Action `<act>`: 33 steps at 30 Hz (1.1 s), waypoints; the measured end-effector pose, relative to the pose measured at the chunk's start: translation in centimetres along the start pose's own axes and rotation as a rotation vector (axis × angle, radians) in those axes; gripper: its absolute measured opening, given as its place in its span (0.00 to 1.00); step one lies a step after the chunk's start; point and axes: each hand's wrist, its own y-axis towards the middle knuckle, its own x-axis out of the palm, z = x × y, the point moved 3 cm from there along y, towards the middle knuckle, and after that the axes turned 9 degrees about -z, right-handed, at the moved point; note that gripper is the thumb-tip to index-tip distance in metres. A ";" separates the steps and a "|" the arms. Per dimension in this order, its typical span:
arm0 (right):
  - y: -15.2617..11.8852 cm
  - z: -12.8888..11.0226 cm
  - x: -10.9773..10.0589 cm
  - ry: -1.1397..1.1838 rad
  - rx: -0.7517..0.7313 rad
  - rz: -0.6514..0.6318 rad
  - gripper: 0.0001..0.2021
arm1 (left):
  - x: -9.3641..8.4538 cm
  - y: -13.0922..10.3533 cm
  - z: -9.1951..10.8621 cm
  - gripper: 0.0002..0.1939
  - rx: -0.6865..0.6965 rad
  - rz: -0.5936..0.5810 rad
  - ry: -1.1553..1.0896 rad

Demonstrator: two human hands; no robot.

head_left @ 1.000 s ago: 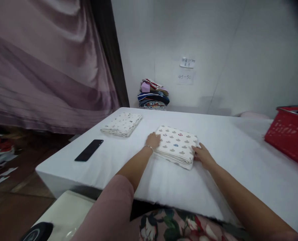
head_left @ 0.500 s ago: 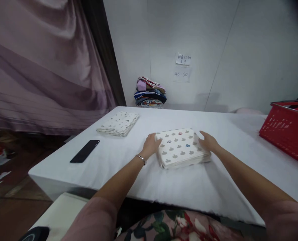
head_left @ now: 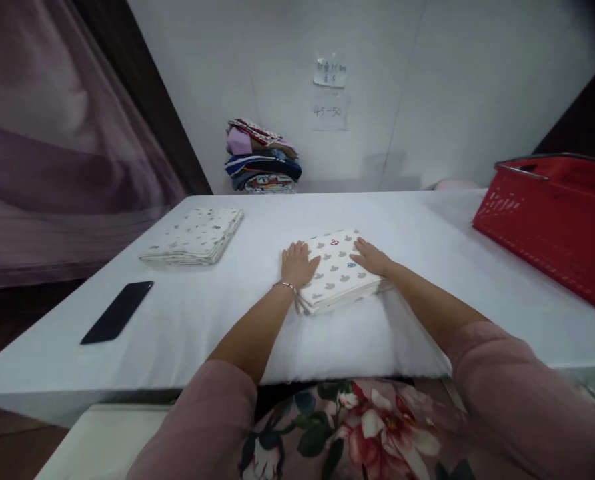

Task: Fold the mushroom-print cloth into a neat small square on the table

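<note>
A folded white cloth (head_left: 333,270) with grey, red and blue mushroom-like prints lies on the white-covered table (head_left: 217,347) in front of me. My left hand (head_left: 298,265) rests on its left edge, fingers spread and pointing away from me. Across its right side my right hand (head_left: 370,257) lies flat, palm down, with the fingers stretched out. Neither hand is wrapped round the cloth. Farther left lies a second folded white cloth (head_left: 195,235) with small dark prints, apart from both hands.
A black phone (head_left: 118,312) lies near the table's left side. On the right stands a red plastic basket (head_left: 552,227) with a metal handle. A stack of folded fabrics (head_left: 263,160) is by the wall beyond the far edge, below paper notes (head_left: 330,110).
My right hand has gone from the cloth's right edge to flat on its top. My left fingers have spread out at the left edge. The view has shifted right.
</note>
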 end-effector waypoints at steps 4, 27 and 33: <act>-1.3 1.1 -1.8 0.432 0.032 0.018 0.33 | -1.0 0.0 -0.1 0.32 -0.009 -0.034 -0.062; -11.2 3.8 0.0 0.817 0.093 0.207 0.16 | 0.0 -10.9 1.6 0.22 0.548 0.076 -0.015; -11.7 3.2 1.1 0.525 0.022 0.389 0.18 | -0.1 -10.9 1.7 0.22 0.547 0.072 -0.002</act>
